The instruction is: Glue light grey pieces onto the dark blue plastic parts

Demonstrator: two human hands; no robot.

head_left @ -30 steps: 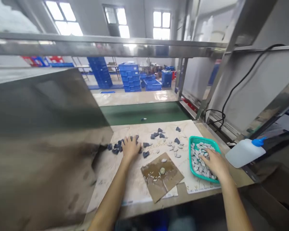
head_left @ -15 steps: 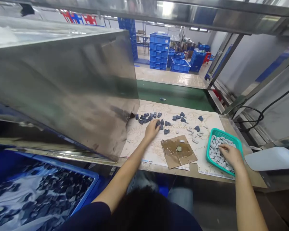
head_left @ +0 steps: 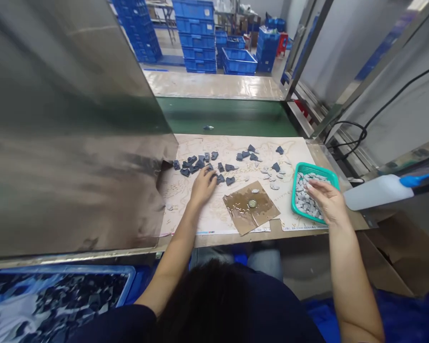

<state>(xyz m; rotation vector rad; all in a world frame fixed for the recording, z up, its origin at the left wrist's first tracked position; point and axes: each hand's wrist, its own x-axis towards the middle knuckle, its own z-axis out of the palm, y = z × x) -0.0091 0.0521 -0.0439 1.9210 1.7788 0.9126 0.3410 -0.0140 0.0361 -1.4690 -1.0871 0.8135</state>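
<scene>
My left hand (head_left: 203, 186) rests on the printed paper mat (head_left: 214, 214), its fingertips at a cluster of dark slate-blue chips (head_left: 195, 166); whether it holds one is hidden. My right hand (head_left: 325, 202) hovers with fingers apart over a teal plastic basket (head_left: 297, 202), just above the small grey-white stones (head_left: 305, 202) filling it. Between my hands lies a wet brown cardboard square (head_left: 250, 208) with a small round disc (head_left: 252, 203) on it. Several pale stone chips (head_left: 273, 182) lie on the mat beyond the cardboard.
A steel panel (head_left: 75, 143) rises left of the mat. A green belt (head_left: 225, 116) runs beyond it. A white plastic bottle (head_left: 377, 192) with a blue nozzle lies right of the basket. Below left stands a blue crate (head_left: 57, 305) of dark pieces.
The view has shifted, bringing the mat lower and more crates into sight. My right hand has lifted slightly off the stones. My left hand stays at the dark chips.
</scene>
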